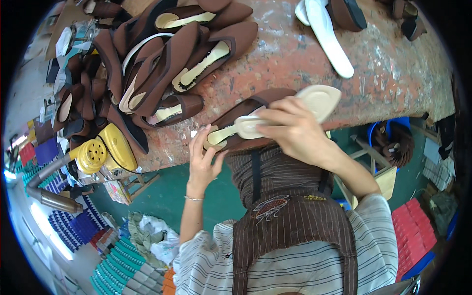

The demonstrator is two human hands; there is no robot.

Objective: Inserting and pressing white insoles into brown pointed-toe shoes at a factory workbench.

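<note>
A brown pointed flat shoe [241,113] lies at the table's near edge, its pale inner sole showing at the heel. My left hand [202,164] grips this shoe's heel end, with the fingertips at its rim and the thumb below. Over the shoe, my right hand [295,130] is closed around the middle of a cream insole [322,101]. The insole's pointed toe sticks out to the right of the hand, and its rounded heel end hangs above the shoe's opening. My right hand hides the shoe's toe in part.
Brown shoes [164,64] are heaped at the table's left. White insoles [329,39] lie at the far side beside a brown shoe [346,14]. A yellow lamp-like device [92,156] stands at the left edge. Below right is a blue bin [386,129] with brown pieces.
</note>
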